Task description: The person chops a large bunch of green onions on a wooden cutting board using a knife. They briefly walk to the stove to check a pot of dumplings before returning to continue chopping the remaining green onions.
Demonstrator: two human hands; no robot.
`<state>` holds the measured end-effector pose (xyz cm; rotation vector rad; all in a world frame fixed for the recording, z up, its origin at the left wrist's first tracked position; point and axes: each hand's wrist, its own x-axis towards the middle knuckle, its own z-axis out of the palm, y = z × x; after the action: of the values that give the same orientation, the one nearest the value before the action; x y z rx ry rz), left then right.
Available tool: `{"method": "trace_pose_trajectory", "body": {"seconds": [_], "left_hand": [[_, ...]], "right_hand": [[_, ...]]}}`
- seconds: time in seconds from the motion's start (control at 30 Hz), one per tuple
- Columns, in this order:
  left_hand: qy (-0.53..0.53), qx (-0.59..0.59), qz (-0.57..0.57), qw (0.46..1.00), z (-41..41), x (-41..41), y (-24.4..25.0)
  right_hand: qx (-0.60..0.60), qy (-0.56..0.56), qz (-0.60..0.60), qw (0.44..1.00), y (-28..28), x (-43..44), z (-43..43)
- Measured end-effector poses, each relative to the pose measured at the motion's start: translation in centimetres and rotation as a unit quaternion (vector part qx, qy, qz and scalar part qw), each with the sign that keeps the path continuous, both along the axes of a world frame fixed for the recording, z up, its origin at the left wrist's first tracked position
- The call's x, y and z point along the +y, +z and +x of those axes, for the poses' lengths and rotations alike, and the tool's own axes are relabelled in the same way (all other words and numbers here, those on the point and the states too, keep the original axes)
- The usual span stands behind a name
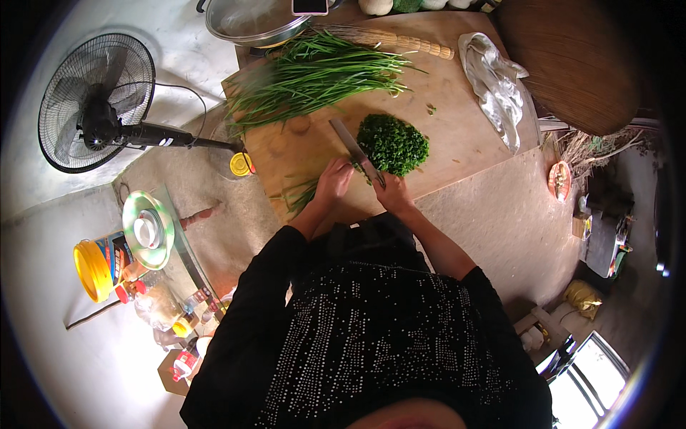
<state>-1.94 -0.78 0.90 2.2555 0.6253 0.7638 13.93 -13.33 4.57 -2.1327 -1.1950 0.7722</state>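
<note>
My right hand point(393, 192) grips the handle of a kitchen cleaver point(351, 143), its blade pointing up and left over a wooden board point(455, 123). Just left of the blade, my left hand point(335, 179) is closed on a bunch of Chinese chives point(301, 194), whose long ends stick out at the left below the wrist. A heap of finely chopped greens point(394, 145) lies against the right side of the cleaver. Farther back on the board spreads a large pile of whole chives point(327, 78).
Behind the whole chives lies a straw whisk point(418, 44), near a lidded pan point(252, 24). A white cloth point(493, 86) rests at the board's right. Left of the board stand a black fan point(96, 102) and a yellow-lidded container point(241, 164).
</note>
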Motion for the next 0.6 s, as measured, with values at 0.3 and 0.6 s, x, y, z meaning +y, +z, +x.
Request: {"method": "trace_pose_trajectory", "body": {"seconds": [0.3,0.6], "left_hand": [[0.008,-0.017,-0.003,1.000,0.0,-0.2,0.9],[-0.004,0.006,-0.003,1.000,0.0,0.0,0.3]], "right_hand": [[-0.059,0.026,-0.124,0.990,1.3,0.6,-0.9],[-0.001,-0.026,-0.076,0.997,0.9,1.5,-0.9]]}}
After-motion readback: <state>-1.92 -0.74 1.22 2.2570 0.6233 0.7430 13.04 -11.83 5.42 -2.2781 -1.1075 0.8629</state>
